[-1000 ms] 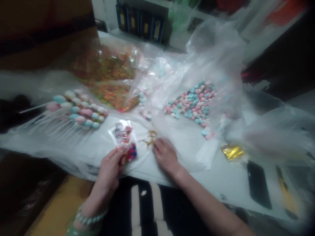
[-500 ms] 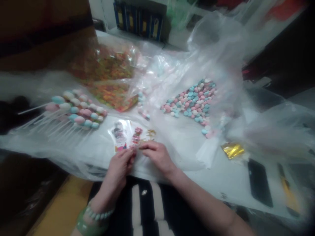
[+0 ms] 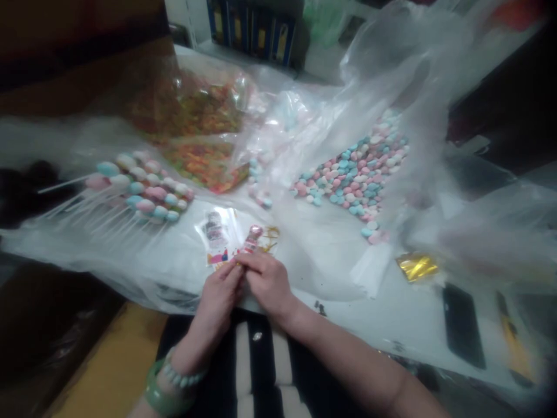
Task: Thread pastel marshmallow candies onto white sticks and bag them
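My left hand and my right hand meet at the table's near edge, fingers pinched together around something small, partly golden, that the fingers mostly hide. Just beyond them a small pink-and-white wrapped piece rests beside gold twist ties. To its left lies a clear printed packet. Pink, blue and white candies on white sticks form a pile at the left. Many loose candies in the same colours lie on clear plastic to the right.
Bags of orange and green sweets lie at the back left, near a cardboard box. A gold foil piece, a dark phone and a yellow-handled cutter lie at the right. Crumpled plastic rises behind.
My right hand has moved left and closed in against my left hand, covering the lower part of the wrapped piece. The view has shifted slightly.
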`<state>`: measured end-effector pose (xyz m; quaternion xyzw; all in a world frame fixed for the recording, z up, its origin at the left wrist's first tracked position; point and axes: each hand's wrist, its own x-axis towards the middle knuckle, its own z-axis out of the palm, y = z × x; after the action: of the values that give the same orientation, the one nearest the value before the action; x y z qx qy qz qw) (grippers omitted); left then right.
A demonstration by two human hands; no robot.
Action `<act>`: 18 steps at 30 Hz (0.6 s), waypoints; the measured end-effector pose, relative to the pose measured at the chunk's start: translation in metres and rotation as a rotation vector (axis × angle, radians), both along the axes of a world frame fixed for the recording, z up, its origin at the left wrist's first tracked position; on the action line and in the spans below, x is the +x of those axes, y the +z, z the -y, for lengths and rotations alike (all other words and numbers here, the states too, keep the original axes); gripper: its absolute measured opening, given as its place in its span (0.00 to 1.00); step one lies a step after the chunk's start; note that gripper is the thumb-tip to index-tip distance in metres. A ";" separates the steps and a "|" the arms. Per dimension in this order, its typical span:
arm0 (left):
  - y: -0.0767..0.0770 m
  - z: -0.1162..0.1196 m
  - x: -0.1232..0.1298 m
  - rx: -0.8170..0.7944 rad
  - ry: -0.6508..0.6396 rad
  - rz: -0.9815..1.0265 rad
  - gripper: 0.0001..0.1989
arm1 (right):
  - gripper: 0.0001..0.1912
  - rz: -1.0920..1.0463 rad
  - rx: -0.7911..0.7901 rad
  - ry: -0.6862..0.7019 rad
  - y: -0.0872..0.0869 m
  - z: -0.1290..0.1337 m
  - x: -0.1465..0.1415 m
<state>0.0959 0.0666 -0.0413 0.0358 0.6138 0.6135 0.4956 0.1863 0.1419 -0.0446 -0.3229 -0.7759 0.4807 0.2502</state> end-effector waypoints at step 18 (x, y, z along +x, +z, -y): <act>-0.008 0.019 -0.011 0.175 -0.163 -0.002 0.19 | 0.04 -0.247 -0.118 0.157 -0.045 -0.025 -0.001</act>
<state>0.0853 0.0481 -0.0497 0.1294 0.5532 0.6223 0.5384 0.1856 0.1664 -0.0897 -0.2136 -0.7326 0.5795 0.2860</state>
